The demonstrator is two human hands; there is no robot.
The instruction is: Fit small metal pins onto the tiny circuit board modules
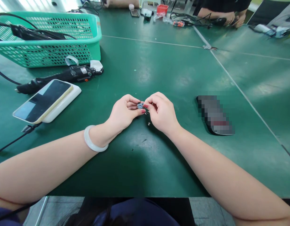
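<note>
Pinched between the thumb and fingers of my left hand [122,113] is a small blue-grey part with holes [140,105]; its exact kind is too small to make out. My right hand [162,111] meets it from the right, thumb and forefinger closed at the part's edge. A thin metal piece [147,112] shows just below the right fingertips; whether those fingers hold it is unclear. On the green table below the hands lies a tiny pale bit [149,123].
Left of me, a phone [47,99] rests on a white box [65,105], beside a black electric screwdriver [65,75] and a green basket [93,47] with cabled tools. A blurred dark object [215,116] lies right. Across the table [159,62], another person's hands [234,19] are visible.
</note>
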